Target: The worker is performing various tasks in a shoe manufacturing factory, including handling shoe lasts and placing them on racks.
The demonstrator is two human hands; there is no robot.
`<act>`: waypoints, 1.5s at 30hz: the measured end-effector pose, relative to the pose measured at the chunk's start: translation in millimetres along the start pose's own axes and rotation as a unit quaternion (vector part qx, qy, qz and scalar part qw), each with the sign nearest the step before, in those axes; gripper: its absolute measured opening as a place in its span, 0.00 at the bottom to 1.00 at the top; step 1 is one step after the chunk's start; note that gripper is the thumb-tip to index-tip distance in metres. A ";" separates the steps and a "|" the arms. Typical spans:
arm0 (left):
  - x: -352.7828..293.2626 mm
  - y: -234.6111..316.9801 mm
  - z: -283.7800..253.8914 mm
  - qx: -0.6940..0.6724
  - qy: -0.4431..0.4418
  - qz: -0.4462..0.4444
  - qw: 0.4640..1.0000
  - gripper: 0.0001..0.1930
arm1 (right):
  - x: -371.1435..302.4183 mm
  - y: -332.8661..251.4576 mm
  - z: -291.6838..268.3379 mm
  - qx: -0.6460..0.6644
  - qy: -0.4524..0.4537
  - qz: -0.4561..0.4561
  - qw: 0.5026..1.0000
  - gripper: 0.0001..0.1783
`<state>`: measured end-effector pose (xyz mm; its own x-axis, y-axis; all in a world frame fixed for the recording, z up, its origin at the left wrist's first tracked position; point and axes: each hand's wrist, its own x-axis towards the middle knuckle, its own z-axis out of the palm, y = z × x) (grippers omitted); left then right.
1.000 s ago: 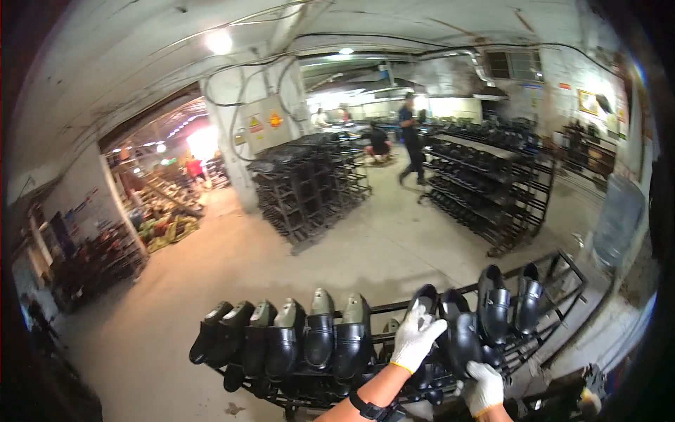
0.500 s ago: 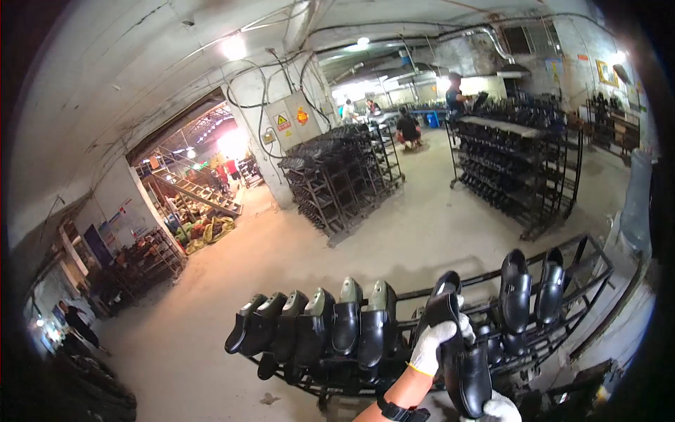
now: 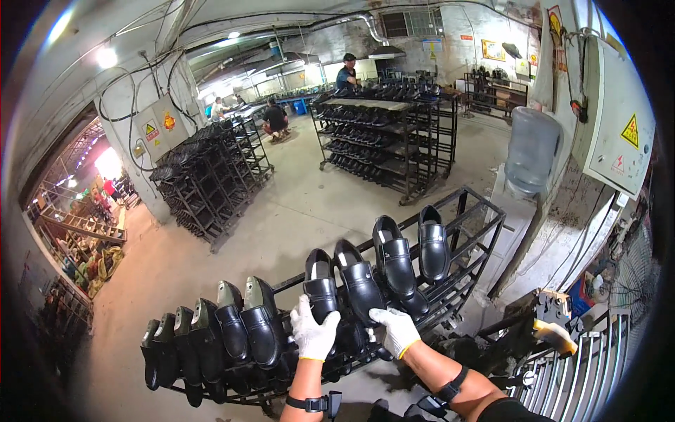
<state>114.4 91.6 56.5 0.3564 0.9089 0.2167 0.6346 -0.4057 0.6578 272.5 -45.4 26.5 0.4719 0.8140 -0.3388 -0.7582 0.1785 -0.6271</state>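
Black leather dress shoes stand toe-up in a row on the top rail of a dark metal rack (image 3: 478, 232), and both white-gloved hands are at the middle of that row. The left hand (image 3: 313, 330) is wrapped around the lower part of one black shoe (image 3: 321, 288), fingers curled about it and thumb on the near side, so it appears to grip the shoe rather than merely touch it. The right hand (image 3: 398, 329) lies just beside it at the foot of the neighbouring shoe (image 3: 360, 281), fingers bent and pressed to the leather; whether they close fully around it cannot be told from this angle. Further right on the same rail sit two more shoes (image 3: 415, 253), and to the left a tight group of grey-lined shoes (image 3: 232, 330) fills the rail's lower end. Judging by this, the step in hand is seating or straightening the two middle shoes on their pegs. A next move would call for a firm hold low on each shoe and a steady push along the peg without knocking its neighbours. Other racks (image 3: 211, 176) and a water bottle (image 3: 531, 149) stand well apart, with people working far behind.
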 end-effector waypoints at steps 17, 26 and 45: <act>73.9 -37.6 -79.0 0.322 0.111 -0.158 0.927 0.39 | -61.4 78.7 -141.9 -0.222 0.029 0.100 0.969 0.20; 53.4 -110.9 -135.6 -0.045 0.111 -0.207 0.971 0.28 | -99.5 78.0 -66.7 -0.280 -0.157 0.117 0.940 0.17; -249.1 23.3 123.9 -0.347 -0.590 0.063 0.726 0.33 | -301.2 -31.1 -149.5 -0.408 0.455 -0.211 0.763 0.61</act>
<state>125.4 -156.2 -71.5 0.9811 -0.0132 -0.1929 0.1933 0.0415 0.9803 221.3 -378.8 43.2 0.9950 -0.0086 -0.0999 -0.0954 -0.3876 -0.9169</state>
